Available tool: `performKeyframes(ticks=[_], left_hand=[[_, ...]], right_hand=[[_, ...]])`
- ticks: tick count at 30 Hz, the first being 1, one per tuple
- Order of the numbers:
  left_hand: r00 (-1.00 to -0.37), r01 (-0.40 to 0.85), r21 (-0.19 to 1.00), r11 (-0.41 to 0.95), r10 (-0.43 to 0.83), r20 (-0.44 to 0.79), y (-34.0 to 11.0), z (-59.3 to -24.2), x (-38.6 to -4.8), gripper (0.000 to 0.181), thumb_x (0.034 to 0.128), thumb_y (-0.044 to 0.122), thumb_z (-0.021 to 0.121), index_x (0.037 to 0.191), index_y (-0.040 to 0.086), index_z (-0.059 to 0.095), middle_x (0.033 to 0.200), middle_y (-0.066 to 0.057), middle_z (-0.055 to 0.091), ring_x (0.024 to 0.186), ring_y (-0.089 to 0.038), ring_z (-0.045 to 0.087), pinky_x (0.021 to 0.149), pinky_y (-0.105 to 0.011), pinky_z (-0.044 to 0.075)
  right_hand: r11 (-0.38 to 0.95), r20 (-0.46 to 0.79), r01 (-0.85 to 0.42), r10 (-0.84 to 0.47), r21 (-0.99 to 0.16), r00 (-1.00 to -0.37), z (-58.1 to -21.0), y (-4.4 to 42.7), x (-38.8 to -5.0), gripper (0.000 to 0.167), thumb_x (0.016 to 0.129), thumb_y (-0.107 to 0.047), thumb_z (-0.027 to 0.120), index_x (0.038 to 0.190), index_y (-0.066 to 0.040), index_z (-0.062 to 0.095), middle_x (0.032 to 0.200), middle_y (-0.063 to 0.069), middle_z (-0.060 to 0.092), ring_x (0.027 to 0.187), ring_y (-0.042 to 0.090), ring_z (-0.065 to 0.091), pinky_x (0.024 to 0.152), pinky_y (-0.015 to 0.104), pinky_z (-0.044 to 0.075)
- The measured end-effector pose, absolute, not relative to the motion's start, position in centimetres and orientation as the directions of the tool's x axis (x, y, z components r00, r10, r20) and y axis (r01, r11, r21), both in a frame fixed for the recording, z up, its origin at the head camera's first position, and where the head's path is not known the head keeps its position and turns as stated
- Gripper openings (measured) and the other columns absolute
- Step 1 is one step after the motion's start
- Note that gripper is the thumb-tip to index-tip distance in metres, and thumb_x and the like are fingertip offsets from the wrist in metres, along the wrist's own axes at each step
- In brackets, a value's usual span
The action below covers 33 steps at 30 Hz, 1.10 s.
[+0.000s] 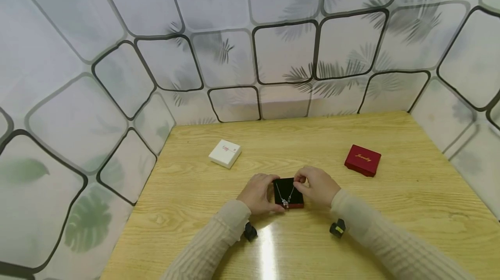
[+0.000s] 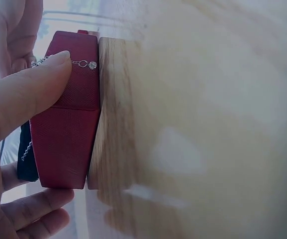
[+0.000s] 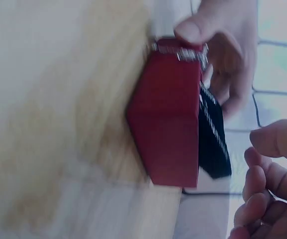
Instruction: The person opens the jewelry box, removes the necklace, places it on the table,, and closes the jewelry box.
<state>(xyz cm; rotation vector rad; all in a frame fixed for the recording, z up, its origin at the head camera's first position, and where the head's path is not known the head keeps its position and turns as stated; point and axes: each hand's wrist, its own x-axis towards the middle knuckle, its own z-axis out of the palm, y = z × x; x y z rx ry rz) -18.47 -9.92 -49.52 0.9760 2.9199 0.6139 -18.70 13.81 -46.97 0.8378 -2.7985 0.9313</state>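
Note:
A small red jewelry box (image 1: pixel 300 205) with a black insert (image 1: pixel 286 183) lies before me. In the right wrist view the insert tilts up out of the box. A silver necklace (image 1: pixel 285 203) hangs in a V over the insert, its pendant cluster over the box's near edge. My left hand (image 1: pixel 255 193) grips the box's left side, the thumb (image 2: pixel 48 77) pressing the chain against the red wall. At the insert's upper right corner, my right hand (image 1: pixel 318 184) has thumb and forefinger together, pinching the chain's end; the contact itself is too fine to see clearly.
A red lid-like box marked "Jewelry" (image 1: pixel 362 160) lies at the right on the wooden table (image 1: pixel 297 136). Back left is a white box (image 1: pixel 225 154) with red lettering. Patterned curtain (image 1: pixel 285 54) surrounds the table's back and sides.

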Motion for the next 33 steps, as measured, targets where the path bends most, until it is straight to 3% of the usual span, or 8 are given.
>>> performKeyframes(ticks=[6, 11, 21, 33], left_hand=[[-0.802, 0.583, 0.365, 0.726, 0.585, 0.117, -10.0, -49.6, -18.6, 0.094, 0.0662, 0.06, 0.08, 0.139, 0.012, 0.046, 0.128, -0.001, 0.056, 0.119, -0.018, 0.05, 0.108, -0.034, 0.033], [-0.803, 0.579, 0.37, 0.726, 0.586, 0.107, -9.9, -49.7, -18.7, 0.096, 0.0661, 0.061, 0.08, 0.141, 0.011, 0.045, 0.129, -0.001, 0.056, 0.12, -0.018, 0.049, 0.109, -0.035, 0.033], [-0.812, 0.562, 0.377, 0.737, 0.578, 0.081, -9.9, -49.4, -18.7, 0.097, 0.0663, 0.062, 0.079, 0.141, 0.011, 0.044, 0.131, -0.003, 0.055, 0.122, -0.019, 0.048, 0.109, -0.035, 0.033], [-0.838, 0.505, 0.403, 0.763, 0.546, 0.016, -9.8, -49.3, -18.7, 0.099, 0.0663, 0.06, 0.08, 0.142, 0.009, 0.042, 0.134, -0.006, 0.052, 0.125, -0.02, 0.046, 0.108, -0.036, 0.035]], right_hand=[[0.694, 0.14, -0.409, -0.412, -0.593, -0.9, -46.7, 14.7, -19.9, 0.017, 0.092, -0.028, 0.066, 0.099, -0.012, 0.065, 0.086, -0.003, 0.057, 0.073, 0.014, 0.05, 0.066, 0.031, 0.047], [0.68, 0.084, -0.401, -0.449, -0.614, -0.89, -46.9, 14.8, -20.3, 0.028, 0.093, -0.03, 0.064, 0.108, -0.006, 0.068, 0.087, -0.003, 0.059, 0.072, 0.013, 0.05, 0.064, 0.029, 0.045], [0.648, 0.034, -0.399, -0.499, -0.649, -0.866, -47.3, 14.3, -20.5, 0.021, 0.094, -0.031, 0.063, 0.101, -0.013, 0.069, 0.079, -0.008, 0.059, 0.065, 0.01, 0.049, 0.058, 0.027, 0.044], [0.626, 0.004, -0.359, -0.495, -0.692, -0.869, -47.2, 14.3, -20.4, 0.015, 0.095, -0.029, 0.062, 0.098, -0.014, 0.067, 0.08, -0.007, 0.06, 0.068, 0.012, 0.051, 0.062, 0.029, 0.045]])
